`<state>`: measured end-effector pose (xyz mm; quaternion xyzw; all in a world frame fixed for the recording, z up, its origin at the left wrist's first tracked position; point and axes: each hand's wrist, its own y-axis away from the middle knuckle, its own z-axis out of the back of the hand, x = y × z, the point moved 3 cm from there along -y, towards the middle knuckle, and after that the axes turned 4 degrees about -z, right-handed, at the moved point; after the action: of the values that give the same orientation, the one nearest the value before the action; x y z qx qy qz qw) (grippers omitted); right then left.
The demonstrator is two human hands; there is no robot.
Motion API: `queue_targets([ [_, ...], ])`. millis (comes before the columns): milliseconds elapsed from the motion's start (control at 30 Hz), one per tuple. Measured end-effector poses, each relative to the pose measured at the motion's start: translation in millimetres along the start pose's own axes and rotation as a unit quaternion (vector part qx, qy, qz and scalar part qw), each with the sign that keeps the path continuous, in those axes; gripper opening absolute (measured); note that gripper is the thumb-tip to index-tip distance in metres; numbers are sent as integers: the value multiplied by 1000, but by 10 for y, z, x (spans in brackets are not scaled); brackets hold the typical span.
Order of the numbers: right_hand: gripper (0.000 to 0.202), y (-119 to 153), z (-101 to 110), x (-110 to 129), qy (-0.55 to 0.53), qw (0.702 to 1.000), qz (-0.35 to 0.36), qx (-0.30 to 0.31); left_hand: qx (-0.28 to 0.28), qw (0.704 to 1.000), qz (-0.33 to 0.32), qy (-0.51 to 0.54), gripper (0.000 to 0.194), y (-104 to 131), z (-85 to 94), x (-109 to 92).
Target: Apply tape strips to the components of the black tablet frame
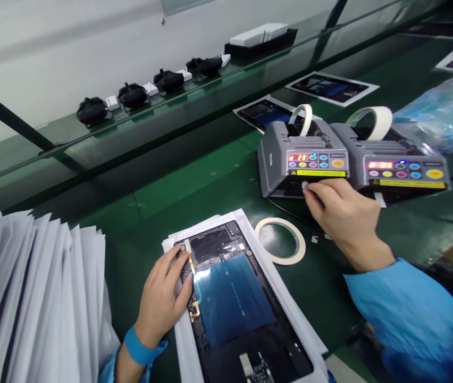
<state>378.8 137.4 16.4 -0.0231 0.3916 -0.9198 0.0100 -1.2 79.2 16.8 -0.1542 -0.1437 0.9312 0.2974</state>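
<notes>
The tablet (242, 298) lies open on white sheets (290, 314), its long axis slanting from upper left to lower right, near end toward the wearer. The left hand (162, 292) rests on its left edge, fingers loosely spread. The right hand (342, 215) pinches a tape piece (304, 185) at the left dispenser (302, 159).

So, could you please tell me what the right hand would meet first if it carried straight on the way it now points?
Probably the dark lower front of the left-hand grey dispenser: the right hand has its fingertips and a small white piece right by it, though the exact gap is unclear.
</notes>
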Motion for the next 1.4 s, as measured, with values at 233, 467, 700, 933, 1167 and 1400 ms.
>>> queue_targets([
  [233,8,-49,316,252,-134,989,48,33,23,999,17,16,36,3,-2,-12],
  [467,8,-1,223,894,-341,901,198,181,5,997,-13,-74,26,-169,179,-276],
  [700,17,168,-10,839,-410,858,202,234,110,991,-70,-5,26,-596,-61,-845],
  [933,22,203,52,808,-388,865,238,214,120,992,-26,-27,27,-809,-362,-895],
  [1167,27,210,47,802,-365,867,256,222,82,996,-22,-24,30,-843,-406,-893],
  [1400,28,244,16,789,-355,868,245,247,125,991,-33,-18,21,-846,-399,-877],
])
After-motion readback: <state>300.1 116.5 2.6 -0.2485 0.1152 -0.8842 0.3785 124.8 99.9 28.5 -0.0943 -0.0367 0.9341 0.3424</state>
